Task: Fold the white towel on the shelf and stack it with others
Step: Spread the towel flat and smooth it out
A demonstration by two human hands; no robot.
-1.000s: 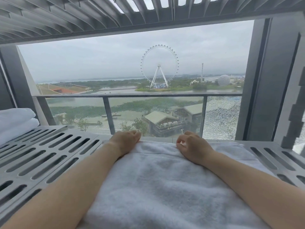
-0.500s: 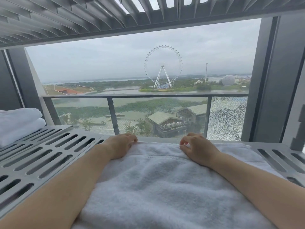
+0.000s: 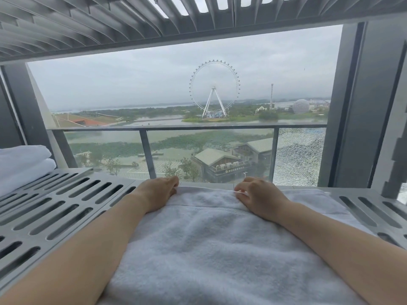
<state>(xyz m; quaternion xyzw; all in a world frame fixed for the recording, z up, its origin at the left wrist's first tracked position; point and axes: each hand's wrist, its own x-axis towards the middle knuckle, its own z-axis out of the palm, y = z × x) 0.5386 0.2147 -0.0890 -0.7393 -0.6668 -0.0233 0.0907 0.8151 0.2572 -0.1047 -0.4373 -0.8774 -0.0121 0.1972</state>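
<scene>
A white terry towel (image 3: 211, 245) lies spread on the grey slotted metal shelf (image 3: 66, 208), running from the near edge to the far edge. My left hand (image 3: 158, 192) rests at the towel's far left corner with its fingers curled over the hem. My right hand (image 3: 257, 198) pinches the far hem a little to the right of centre. Both forearms lie across the towel. Two folded white towels (image 3: 22, 164) sit stacked at the far left of the shelf.
Another slatted shelf (image 3: 110, 20) hangs low overhead. A dark upright post (image 3: 352, 111) stands at the right, and one more at the left. Behind the shelf is a window with a glass balcony railing (image 3: 198, 128).
Both hands stay at the towel's far hem. The right hand's fingers have closed from flat into a pinch on the edge. The camera has shifted slightly.
</scene>
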